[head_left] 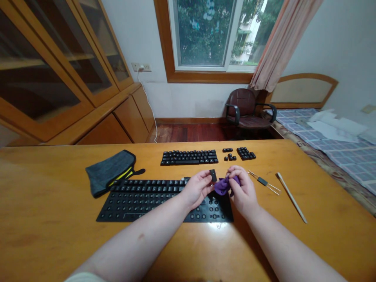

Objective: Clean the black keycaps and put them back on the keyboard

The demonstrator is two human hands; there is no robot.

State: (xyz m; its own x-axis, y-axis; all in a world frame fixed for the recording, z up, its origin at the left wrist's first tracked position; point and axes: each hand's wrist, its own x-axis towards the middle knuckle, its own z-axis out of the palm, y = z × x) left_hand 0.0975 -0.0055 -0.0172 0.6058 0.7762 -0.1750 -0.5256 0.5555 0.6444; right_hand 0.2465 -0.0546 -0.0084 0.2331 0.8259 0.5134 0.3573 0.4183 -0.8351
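The left hand [197,190] is raised just above the middle of the tabletop [44,203], a little nearer the far edge than the near one. Its grip is closed: thumb and fingertips pinch a single black keycap [213,175], which stands up above the fingers with one flat side facing the camera. The right hand [243,192] is just beside it, toward the right edge. Its grip is closed too, the fingers curled in and bunched around a purple cloth [223,185]. The cloth pokes out from the fingers toward the left hand and sits right under the keycap. Whether cloth and keycap actually touch cannot be told from this view.

Beneath both hands a black keyboard base [141,199] lies flat, its long side parallel to the near edge and its key sockets bare. Toward the far edge a long block of loose keycaps [189,157] is laid out in rows, with smaller keycap clusters [246,153] beside it on the right. A grey pouch with yellow trim [110,171] lies off the keyboard base's far left corner, overlapping it slightly. On the right half of the tabletop, a wire tool [263,181] lies near the right hand. A pale thin stick [291,197] lies beyond it, angled toward the near right corner.
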